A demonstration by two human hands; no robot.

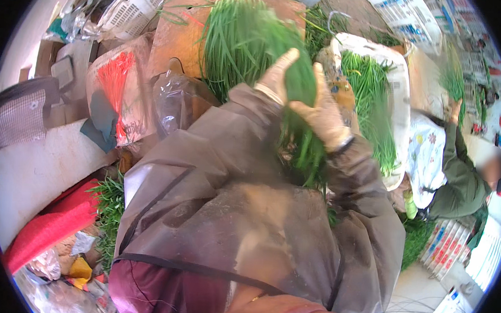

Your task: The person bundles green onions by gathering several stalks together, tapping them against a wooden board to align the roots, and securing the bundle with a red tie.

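Observation:
A thick bunch of green garlic chives [301, 82] is between my two hands, its leaf ends hanging down in front of my chest. My left hand [277, 78], in a pale glove, grips it from the left; its fingers go partly out of sight behind the leaves. From the right, my right hand [325, 116], gloved too, closes on the same bunch with thumb and fingers on either side. Some leaves are smeared by motion. Just beyond my left hand, a big pile of garlic chives [233, 48] lies on a brown board [174, 36].
Right of my hands stands a white crate [401, 74] filled with chives. Red ties [117, 81] lie on a block at the left, beside a clear plastic bag [179, 104]. Another person [464, 179] at the far right holds up some greens. Red cloth [60, 226] lies lower left.

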